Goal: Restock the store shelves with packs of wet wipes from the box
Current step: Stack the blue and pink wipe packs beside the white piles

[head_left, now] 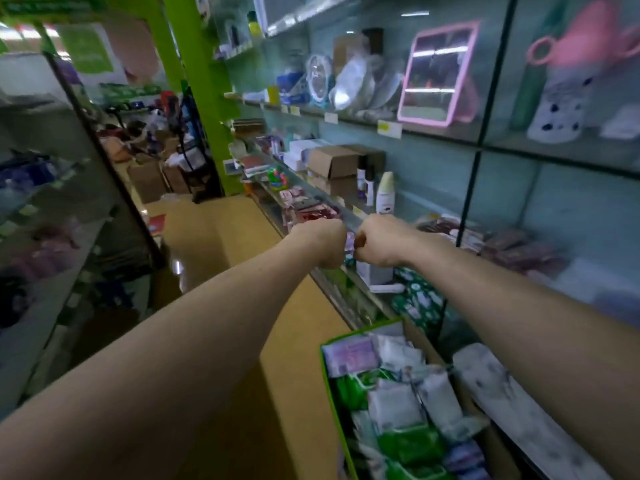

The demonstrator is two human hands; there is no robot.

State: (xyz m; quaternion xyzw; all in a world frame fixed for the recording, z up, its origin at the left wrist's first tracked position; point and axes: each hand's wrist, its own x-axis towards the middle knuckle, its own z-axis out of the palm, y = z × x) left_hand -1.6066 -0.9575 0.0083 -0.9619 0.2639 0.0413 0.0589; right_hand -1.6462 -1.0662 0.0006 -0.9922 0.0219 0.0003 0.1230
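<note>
Both arms are stretched out to the edge of the lower shelf (349,216) on the right. My left hand (322,242) and my right hand (379,242) are curled close together. Between them they grip a small lilac pack of wet wipes (349,243), mostly hidden by the fingers. The green-rimmed cardboard box (360,332) stands on the floor at the lower right, under my right forearm. It holds several white, green and lilac wipe packs (393,407). The view is blurred.
Red and dark packs (311,213) lie on the shelf beyond my hands, and green patterned packs (419,296) sit on the tier below. Higher shelves carry a pink mirror (438,74), bottles and cartons. Another rack lines the left side of the aisle (214,237); boxes crowd its far end.
</note>
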